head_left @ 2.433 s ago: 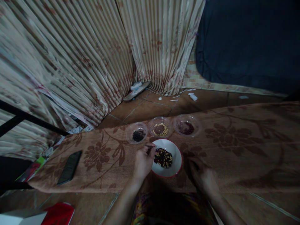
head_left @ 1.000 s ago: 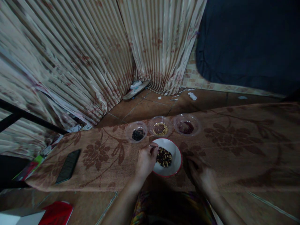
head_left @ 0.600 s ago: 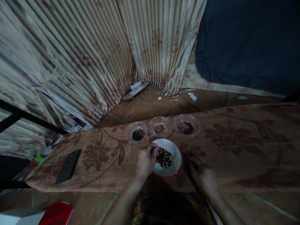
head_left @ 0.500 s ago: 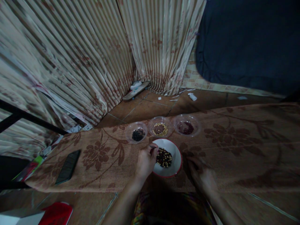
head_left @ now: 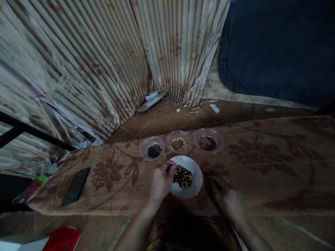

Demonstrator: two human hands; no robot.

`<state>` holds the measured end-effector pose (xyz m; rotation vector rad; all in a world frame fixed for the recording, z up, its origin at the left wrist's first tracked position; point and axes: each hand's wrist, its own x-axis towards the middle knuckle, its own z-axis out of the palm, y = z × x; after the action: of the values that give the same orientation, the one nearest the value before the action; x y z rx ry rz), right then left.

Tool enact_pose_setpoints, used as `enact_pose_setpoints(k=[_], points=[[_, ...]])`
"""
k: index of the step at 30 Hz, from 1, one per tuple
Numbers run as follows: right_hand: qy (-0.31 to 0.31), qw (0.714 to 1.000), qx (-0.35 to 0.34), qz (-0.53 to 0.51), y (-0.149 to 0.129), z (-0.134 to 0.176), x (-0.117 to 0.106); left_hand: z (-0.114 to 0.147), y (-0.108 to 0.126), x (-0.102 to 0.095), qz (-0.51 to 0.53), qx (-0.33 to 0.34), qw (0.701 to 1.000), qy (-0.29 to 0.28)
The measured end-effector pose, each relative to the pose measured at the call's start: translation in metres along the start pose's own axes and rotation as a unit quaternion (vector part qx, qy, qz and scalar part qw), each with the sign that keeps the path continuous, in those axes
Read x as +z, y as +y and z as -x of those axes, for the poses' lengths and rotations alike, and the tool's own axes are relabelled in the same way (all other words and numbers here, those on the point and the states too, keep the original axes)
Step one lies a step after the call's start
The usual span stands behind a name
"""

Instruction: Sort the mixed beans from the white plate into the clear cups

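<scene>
A white bowl (head_left: pixel 195 184) with a red rim holds a mixed heap of dark and yellow beans (head_left: pixel 183 177). My left hand (head_left: pixel 162 179) is closed at the bowl's left rim, pinching a thin metal tool that looks like tweezers (head_left: pixel 172 164), its tip over the bowl. To the right of the bowl, my right hand (head_left: pixel 226 197) lies on the cloth with fingers loosely apart, holding nothing I can see. Behind the bowl stand three clear plastic bowls: one with black beans (head_left: pixel 154 151), one with yellow beans (head_left: pixel 179 145), one with dark red beans (head_left: pixel 207 143).
A patterned brown cloth (head_left: pixel 115 195) covers the long bench. A dark phone (head_left: pixel 75 186) lies on its left part. Striped curtains (head_left: pixel 104 62) hang behind, and small white litter (head_left: pixel 214 108) is scattered on the tiled floor. A red object (head_left: pixel 62 238) sits at lower left.
Almost nothing differs. My left hand has shifted very slightly at the bowl's rim, still pinching the tweezers; my right hand stays in place.
</scene>
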<state>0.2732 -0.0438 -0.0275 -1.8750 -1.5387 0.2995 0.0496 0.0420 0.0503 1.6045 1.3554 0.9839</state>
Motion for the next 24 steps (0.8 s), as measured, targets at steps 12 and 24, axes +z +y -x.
enact_pose_setpoints(k=[12, 24], points=[[0.009, 1.000, -0.015, 0.010, 0.002, -0.001, 0.001, -0.013, 0.022, -0.010, 0.055, -0.019, 0.998, 0.034], [-0.005, 1.000, -0.016, 0.004, 0.003, -0.001, 0.003, -0.087, 0.012, -0.012, -0.009, 0.073, 0.994, 0.077]])
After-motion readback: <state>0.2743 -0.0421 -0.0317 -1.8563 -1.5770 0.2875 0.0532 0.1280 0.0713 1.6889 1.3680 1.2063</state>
